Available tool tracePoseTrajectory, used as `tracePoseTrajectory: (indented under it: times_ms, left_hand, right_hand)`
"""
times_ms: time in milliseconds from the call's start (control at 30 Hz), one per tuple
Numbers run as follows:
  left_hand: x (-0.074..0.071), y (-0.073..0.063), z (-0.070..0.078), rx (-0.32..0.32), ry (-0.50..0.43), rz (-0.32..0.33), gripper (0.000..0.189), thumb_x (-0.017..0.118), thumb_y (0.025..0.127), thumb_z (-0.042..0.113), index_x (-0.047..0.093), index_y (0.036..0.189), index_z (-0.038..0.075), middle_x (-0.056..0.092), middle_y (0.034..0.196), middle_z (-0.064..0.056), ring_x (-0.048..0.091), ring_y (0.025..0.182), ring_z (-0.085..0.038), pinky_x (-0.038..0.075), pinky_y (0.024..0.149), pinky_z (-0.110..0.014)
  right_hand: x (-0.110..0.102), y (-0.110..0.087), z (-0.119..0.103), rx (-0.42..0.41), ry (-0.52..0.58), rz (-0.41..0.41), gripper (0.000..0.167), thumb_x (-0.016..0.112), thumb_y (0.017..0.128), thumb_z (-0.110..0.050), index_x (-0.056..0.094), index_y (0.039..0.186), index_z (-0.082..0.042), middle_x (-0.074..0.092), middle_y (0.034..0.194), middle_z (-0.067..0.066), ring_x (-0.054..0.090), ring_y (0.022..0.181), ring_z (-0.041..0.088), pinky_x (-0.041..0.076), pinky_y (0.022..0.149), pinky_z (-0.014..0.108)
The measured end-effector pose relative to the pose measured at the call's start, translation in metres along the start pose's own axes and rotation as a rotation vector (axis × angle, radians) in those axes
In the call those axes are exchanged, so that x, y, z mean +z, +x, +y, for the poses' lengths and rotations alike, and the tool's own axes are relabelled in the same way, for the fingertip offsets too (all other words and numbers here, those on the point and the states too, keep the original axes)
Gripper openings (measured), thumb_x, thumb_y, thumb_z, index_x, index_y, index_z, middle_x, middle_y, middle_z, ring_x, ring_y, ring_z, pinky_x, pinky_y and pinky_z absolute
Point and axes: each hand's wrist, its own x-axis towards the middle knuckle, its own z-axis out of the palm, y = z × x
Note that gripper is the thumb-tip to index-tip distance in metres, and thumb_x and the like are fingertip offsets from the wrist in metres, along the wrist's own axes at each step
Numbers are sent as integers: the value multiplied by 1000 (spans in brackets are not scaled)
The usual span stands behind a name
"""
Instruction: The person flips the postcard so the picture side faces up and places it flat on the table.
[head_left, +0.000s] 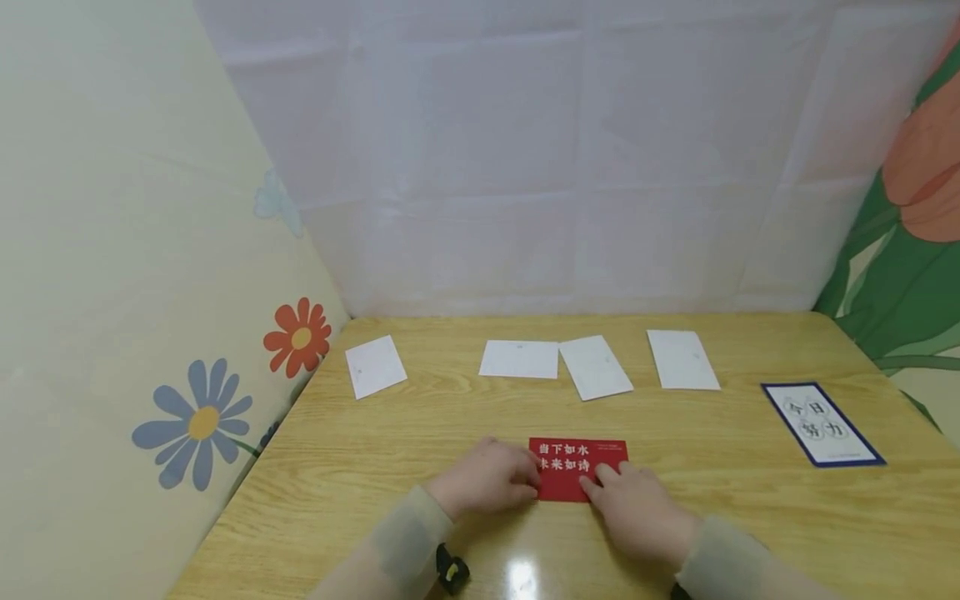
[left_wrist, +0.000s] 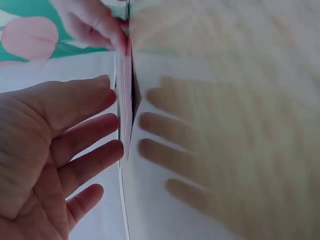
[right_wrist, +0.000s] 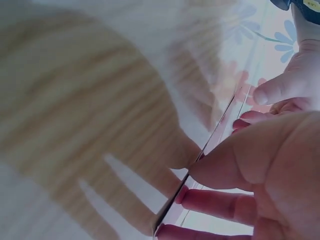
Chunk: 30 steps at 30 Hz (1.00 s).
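Note:
A red card (head_left: 562,483) with white Chinese characters lies on the wooden table in front of me, its long side running left to right. My left hand (head_left: 495,477) is at its left edge; in the left wrist view the fingers (left_wrist: 92,157) are loosely extended, with their tips right at the card, seen nearly edge-on. My right hand (head_left: 637,508) rests on the card's right part, covering its lower right corner. From the right wrist, the thumb (right_wrist: 220,167) and fingertips touch the upper face of the card.
Along the back of the table (head_left: 442,425) lie white cards: one at far left (head_left: 377,367), a sideways one (head_left: 519,359), a tilted one (head_left: 596,367) beside it, and another (head_left: 683,360). A blue-bordered card (head_left: 823,425) with characters lies at right. A white cloth (head_left: 562,167) hangs behind.

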Motion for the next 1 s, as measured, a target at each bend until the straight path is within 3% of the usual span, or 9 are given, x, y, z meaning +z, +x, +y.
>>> tracePoseTrajectory:
  times_ms: [133, 367, 533, 833, 1000]
  left_hand:
    - [-2, -3, -7, -16, -50, 49, 17, 66, 90, 26, 73, 103, 19, 65, 119, 3, 59, 114, -15, 33, 104, -50]
    - [-3, -11, -24, -78, -112, 92, 21, 65, 91, 23, 71, 108, 11, 67, 114, -2, 61, 109, -22, 44, 97, -40]
    - [-2, -16, -35, -114, -147, 123, 22, 65, 91, 21, 70, 109, 9, 67, 116, -6, 60, 112, -26, 43, 97, -43]
    - [-6, -23, -50, -171, -175, 148, 24, 65, 91, 21, 69, 111, 7, 62, 124, -14, 56, 118, -34, 38, 101, -50]
    - [-11, -31, -60, -250, -193, 164, 24, 65, 92, 21, 69, 112, 8, 60, 127, -14, 53, 120, -35, 37, 102, -51]
  right_hand:
    - [1, -6, 7, 41, 21, -11, 38, 63, 92, -24, 62, 129, -16, 58, 110, 6, 50, 85, 21, 48, 79, 44]
    - [8, -14, 27, 91, 39, -6, 34, 57, 96, -19, 63, 129, -17, 58, 118, 7, 57, 94, 26, 49, 83, 48]
    - [11, -22, 47, 116, 75, 16, 33, 55, 96, -16, 64, 128, -17, 58, 122, 10, 60, 102, 34, 48, 85, 52]
    - [11, -38, 87, 190, 142, -33, 35, 57, 94, -14, 63, 129, -14, 56, 129, 15, 56, 110, 40, 41, 92, 60]
    - [9, -46, 105, 211, 134, -31, 35, 57, 94, -11, 64, 128, -14, 56, 129, 15, 55, 112, 42, 41, 92, 61]
